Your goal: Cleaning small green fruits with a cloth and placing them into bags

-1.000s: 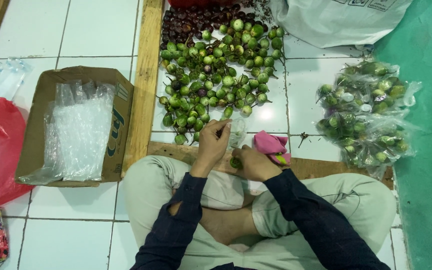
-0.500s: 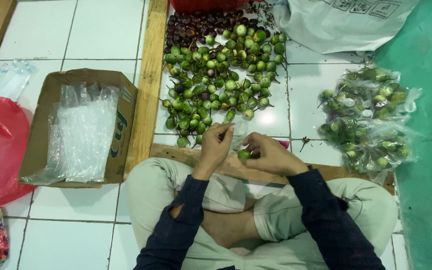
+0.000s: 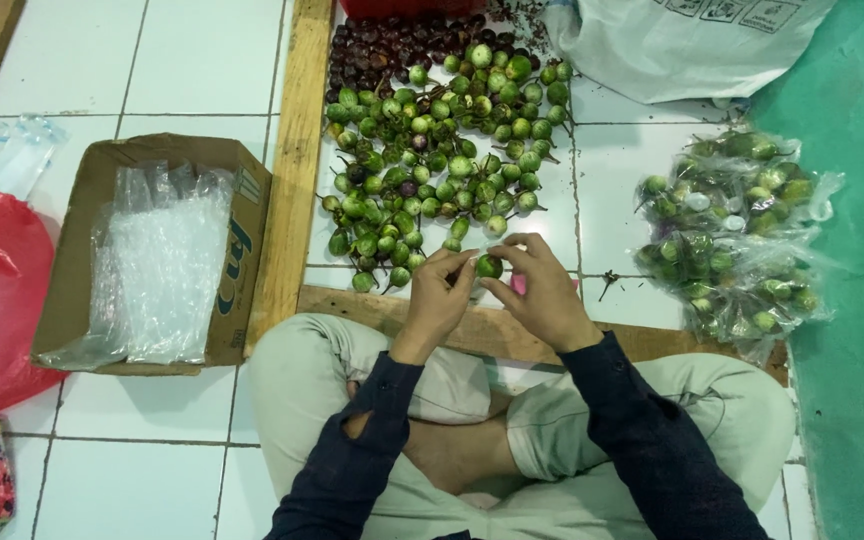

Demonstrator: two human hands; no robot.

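At the centre of the frame, the left hand (image 3: 439, 295) and right hand (image 3: 544, 290) together pinch one small green eggplant (image 3: 489, 266). Just above it, a pile of eggplants (image 3: 432, 160) covers the tiled floor (image 3: 182, 60); filled plastic bags (image 3: 737, 235) lie right.

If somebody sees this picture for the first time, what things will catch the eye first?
First the heap of small round green fruits on the white tiled floor, framed by wooden slats. Just below it, the left hand and right hand pinch one green fruit together. Filled clear bags lie at right.

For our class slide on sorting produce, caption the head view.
Both hands, left and right, hold one small green eggplant beside the pile.
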